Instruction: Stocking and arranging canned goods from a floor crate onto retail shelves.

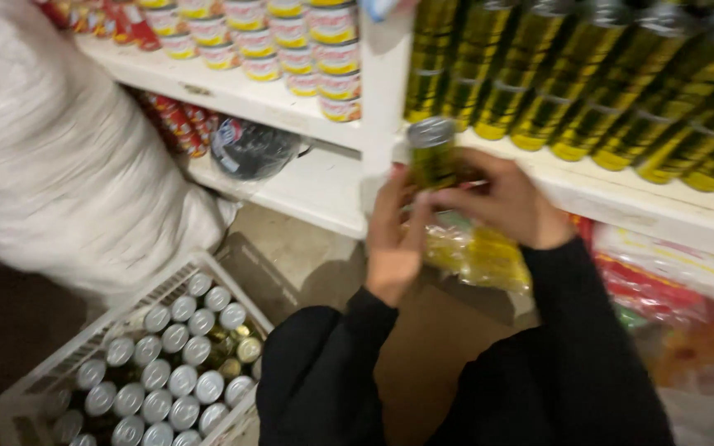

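Note:
A small bottle of yellow-green oil with a silver cap (432, 153) is upright at the front edge of the white shelf (621, 206). My left hand (393, 239) cups it from the left and below. My right hand (506, 198) wraps it from the right, fingers over its body. Both sleeves are black. Behind the bottle stands a row of several taller bottles of the same oil (588, 74) on that shelf. The picture is blurred by motion.
A white plastic crate (51, 372) at the lower left holds several silver-capped bottles (167, 363). A large white sack (51, 149) fills the left. Stacked cans (291, 37) sit on the upper left shelf. Yellow and red packets (646, 281) lie below the bottle shelf.

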